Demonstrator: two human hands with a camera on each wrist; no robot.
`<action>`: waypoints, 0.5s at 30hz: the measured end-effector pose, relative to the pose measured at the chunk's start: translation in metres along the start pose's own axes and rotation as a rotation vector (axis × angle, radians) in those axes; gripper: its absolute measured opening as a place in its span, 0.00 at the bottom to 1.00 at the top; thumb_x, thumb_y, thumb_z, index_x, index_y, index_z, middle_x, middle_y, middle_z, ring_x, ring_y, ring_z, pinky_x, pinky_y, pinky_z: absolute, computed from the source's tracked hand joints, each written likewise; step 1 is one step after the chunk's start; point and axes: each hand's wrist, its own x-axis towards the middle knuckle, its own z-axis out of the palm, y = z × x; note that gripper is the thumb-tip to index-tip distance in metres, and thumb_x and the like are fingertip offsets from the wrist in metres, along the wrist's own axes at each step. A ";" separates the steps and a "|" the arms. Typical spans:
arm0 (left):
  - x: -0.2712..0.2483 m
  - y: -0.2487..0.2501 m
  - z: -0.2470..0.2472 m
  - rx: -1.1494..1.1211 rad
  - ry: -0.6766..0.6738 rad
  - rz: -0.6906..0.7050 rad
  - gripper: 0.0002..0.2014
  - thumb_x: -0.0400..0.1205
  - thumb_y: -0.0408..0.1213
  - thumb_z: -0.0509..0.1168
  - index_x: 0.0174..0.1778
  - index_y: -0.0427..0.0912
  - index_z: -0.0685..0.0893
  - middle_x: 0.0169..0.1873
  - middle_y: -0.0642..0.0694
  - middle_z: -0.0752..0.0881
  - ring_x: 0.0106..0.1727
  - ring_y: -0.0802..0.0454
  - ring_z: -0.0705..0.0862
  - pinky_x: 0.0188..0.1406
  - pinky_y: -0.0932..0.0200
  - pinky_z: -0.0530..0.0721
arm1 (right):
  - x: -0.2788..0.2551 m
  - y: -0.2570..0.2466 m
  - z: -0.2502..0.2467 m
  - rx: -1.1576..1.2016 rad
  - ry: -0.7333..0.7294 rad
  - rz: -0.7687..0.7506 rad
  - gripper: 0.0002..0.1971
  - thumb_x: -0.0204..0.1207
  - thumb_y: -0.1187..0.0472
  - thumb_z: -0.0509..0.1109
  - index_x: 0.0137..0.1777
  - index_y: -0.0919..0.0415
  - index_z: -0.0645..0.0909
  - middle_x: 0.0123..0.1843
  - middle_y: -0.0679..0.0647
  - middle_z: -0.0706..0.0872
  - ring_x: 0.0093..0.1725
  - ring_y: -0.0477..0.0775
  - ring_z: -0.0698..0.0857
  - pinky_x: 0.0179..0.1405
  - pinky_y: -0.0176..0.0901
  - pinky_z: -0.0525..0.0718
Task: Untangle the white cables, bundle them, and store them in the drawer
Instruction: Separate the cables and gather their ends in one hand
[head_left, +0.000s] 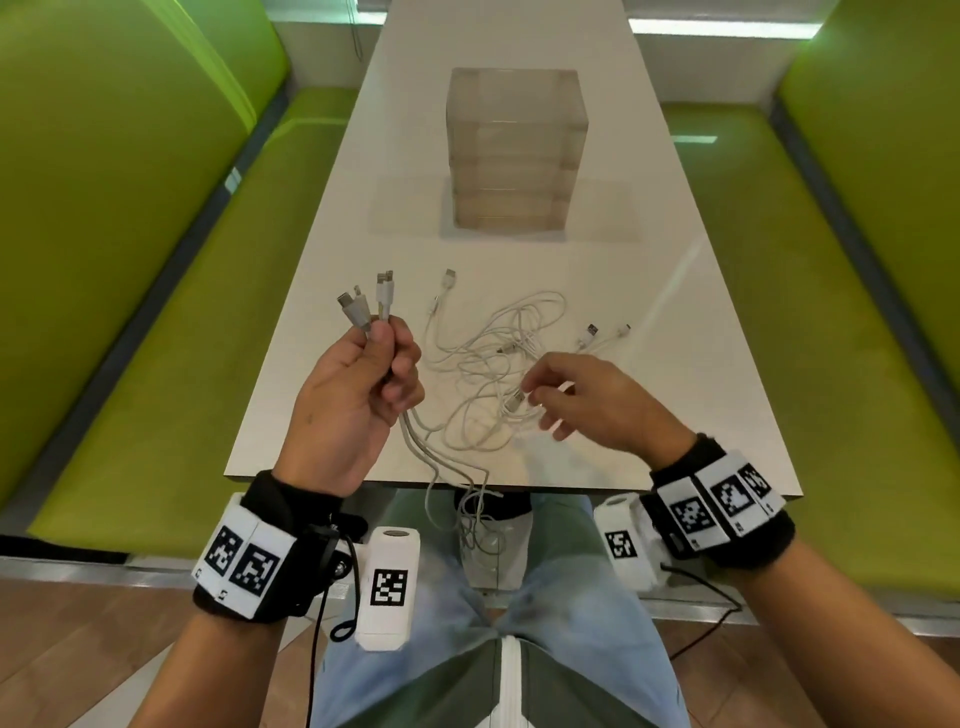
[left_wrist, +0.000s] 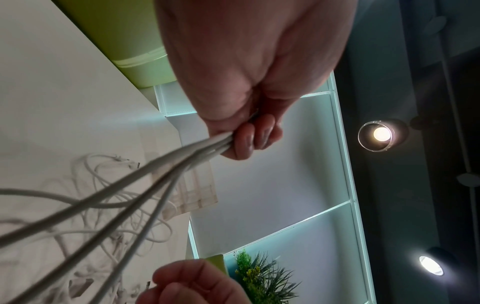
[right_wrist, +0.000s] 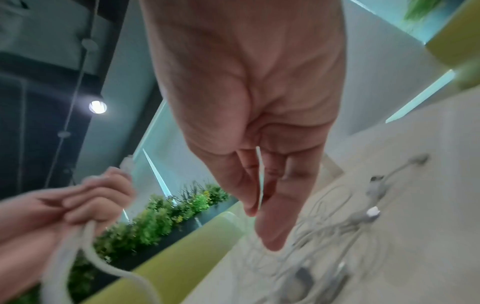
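A tangle of white cables (head_left: 493, 358) lies on the white table (head_left: 649, 291), with loose plugs spread to the right. My left hand (head_left: 363, 374) is raised above the table's near left and grips several cable ends, plugs (head_left: 363, 306) sticking up past the fingers (left_wrist: 244, 142). Their cords (left_wrist: 145, 185) trail down over the table's front edge. My right hand (head_left: 550, 400) hovers over the tangle and pinches one thin cable (right_wrist: 259, 176) near a plug between thumb and fingers. A clear plastic drawer unit (head_left: 514, 150) stands farther back, all its drawers pushed in.
Green padded benches (head_left: 156, 312) flank the table on both sides. Cords (head_left: 478, 519) hang down past the front edge to my lap. A potted green plant (left_wrist: 262, 277) and a lit glass wall stand beyond the table.
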 end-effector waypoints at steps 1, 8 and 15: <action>0.000 0.000 0.000 -0.002 0.009 0.000 0.10 0.84 0.38 0.55 0.40 0.41 0.77 0.25 0.52 0.76 0.23 0.60 0.67 0.25 0.67 0.69 | 0.005 0.005 -0.004 -0.081 0.041 -0.001 0.07 0.78 0.67 0.63 0.51 0.62 0.82 0.46 0.52 0.84 0.36 0.51 0.84 0.29 0.33 0.84; 0.000 -0.004 0.001 0.000 0.026 0.000 0.08 0.82 0.38 0.56 0.41 0.40 0.78 0.25 0.52 0.76 0.24 0.59 0.67 0.25 0.67 0.69 | 0.018 0.013 0.041 -0.556 -0.283 -0.111 0.13 0.74 0.60 0.72 0.58 0.58 0.80 0.49 0.54 0.83 0.46 0.50 0.78 0.49 0.43 0.77; -0.001 -0.006 -0.006 0.008 0.025 0.005 0.07 0.80 0.38 0.57 0.41 0.40 0.77 0.25 0.52 0.75 0.23 0.59 0.67 0.24 0.67 0.70 | 0.025 0.022 0.046 -0.632 -0.262 -0.138 0.08 0.77 0.61 0.68 0.51 0.65 0.79 0.49 0.55 0.74 0.44 0.52 0.73 0.43 0.44 0.69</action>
